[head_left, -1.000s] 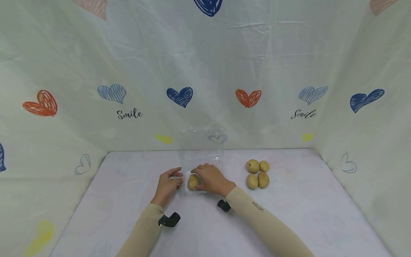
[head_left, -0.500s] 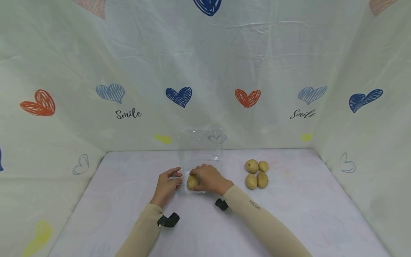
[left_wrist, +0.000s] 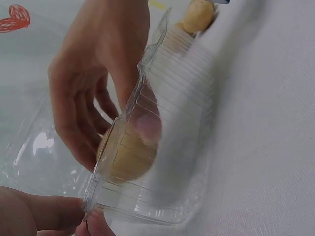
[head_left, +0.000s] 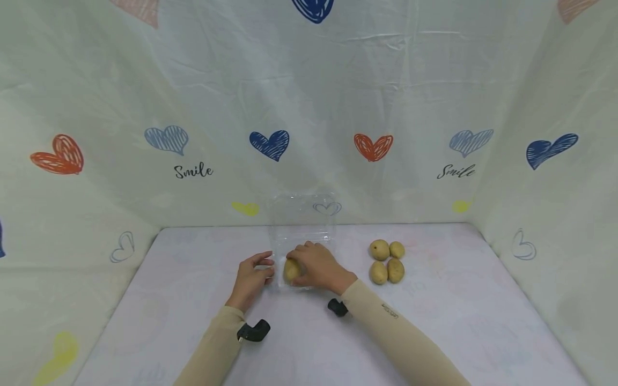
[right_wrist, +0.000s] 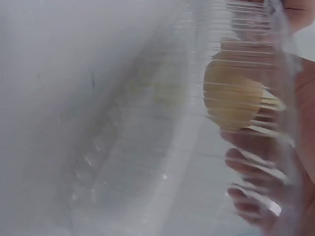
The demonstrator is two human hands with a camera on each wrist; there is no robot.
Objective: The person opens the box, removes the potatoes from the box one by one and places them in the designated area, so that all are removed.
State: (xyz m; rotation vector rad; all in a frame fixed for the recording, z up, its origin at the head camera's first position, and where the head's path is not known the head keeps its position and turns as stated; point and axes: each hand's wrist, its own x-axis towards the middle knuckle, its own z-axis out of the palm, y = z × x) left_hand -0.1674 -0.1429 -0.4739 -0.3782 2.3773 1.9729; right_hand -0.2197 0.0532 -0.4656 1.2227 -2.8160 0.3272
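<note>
A clear plastic clamshell container (left_wrist: 147, 206) stands on the table with its lid (head_left: 303, 214) raised at the back. My right hand (head_left: 318, 266) reaches into its base and holds a yellow-brown potato (head_left: 292, 271) between thumb and fingers. Through the ribbed wall the right wrist view shows that potato (right_wrist: 232, 93), with several fingers (right_wrist: 251, 167) extending beside it. At the container's left side, my left hand (head_left: 250, 280) pinches the rim; the left wrist view shows its fingers (left_wrist: 51, 211) on the edge. The far inside of the base is hidden behind my right hand.
Several loose potatoes (head_left: 388, 262) lie in a cluster on the white table (head_left: 449, 311), right of the container. Behind the table hangs a pale cloth (head_left: 318, 107) printed with hearts. A black wrist-worn device (head_left: 254, 330) is on my left sleeve.
My right hand and the potato in it have shifted slightly to the right within the container. My left hand stays at the rim, and the loose potatoes lie as before.
</note>
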